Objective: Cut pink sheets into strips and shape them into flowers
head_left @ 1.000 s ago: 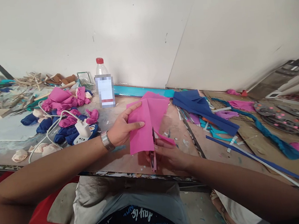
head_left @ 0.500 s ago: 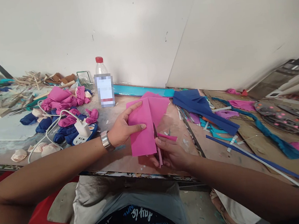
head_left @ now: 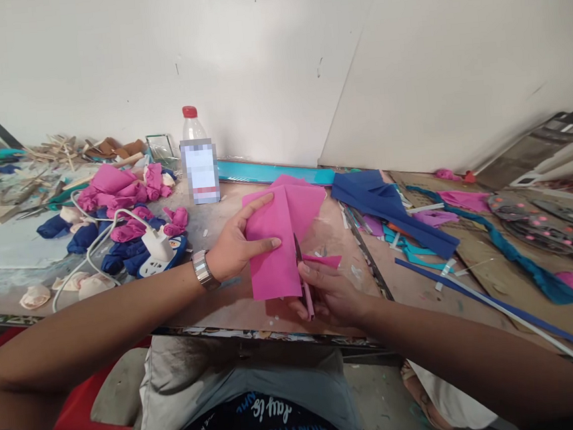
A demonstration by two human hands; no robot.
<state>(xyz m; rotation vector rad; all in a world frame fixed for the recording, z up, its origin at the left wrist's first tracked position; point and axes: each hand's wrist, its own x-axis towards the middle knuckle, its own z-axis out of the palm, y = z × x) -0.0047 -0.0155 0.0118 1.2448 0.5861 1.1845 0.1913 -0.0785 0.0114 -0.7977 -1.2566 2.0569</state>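
Note:
My left hand (head_left: 239, 244) pinches a folded sheet of pink crepe paper (head_left: 274, 269), thumb on top and the other fingers along its far left part. With my right hand (head_left: 326, 288) I grip a pair of scissors (head_left: 307, 293), its blades pointing away from me at the paper's right edge. A narrow pink strip (head_left: 323, 260) sticks out to the right beside the blades. Part of the scissors' handles is hidden by my fingers.
On the left lie pink and blue paper rosettes (head_left: 113, 186) and a power strip (head_left: 157, 263) with a white plug and cable. A red-capped bottle (head_left: 192, 126) stands behind. Blue paper (head_left: 391, 206), a white stick (head_left: 516, 315) and a teal twisted strip (head_left: 510, 252) are at right.
The pink strip beside the blades has shifted slightly up and right. The scissors and my right hand have moved very little; my left hand keeps its place on the paper.

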